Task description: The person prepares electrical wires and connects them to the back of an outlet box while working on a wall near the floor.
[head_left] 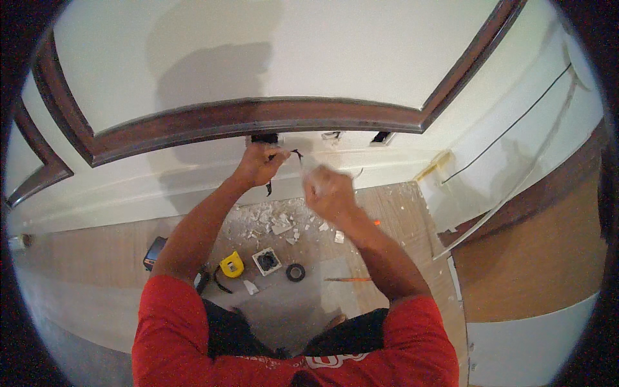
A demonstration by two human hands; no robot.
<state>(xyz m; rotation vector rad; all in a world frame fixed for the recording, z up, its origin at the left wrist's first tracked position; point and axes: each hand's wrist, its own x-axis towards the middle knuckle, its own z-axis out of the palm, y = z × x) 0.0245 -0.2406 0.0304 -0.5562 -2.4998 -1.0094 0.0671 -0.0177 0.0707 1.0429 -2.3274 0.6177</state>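
Observation:
My left hand is closed at the left dark wall opening, fingertips pinching a thin cable with dark pieces near its end; a dark strip hangs below that hand. My right hand is to the right and lower, fingers curled and blurred by motion, near the pale length of cable; I cannot make out what it grips. A white patch with small wires and a second dark opening sit farther right, under the brown wall moulding.
On the floor lie white debris, a yellow tape measure, a square white fitting, a black tape roll, an orange slender tool and a dark tool. A board and hanging cable are at the right.

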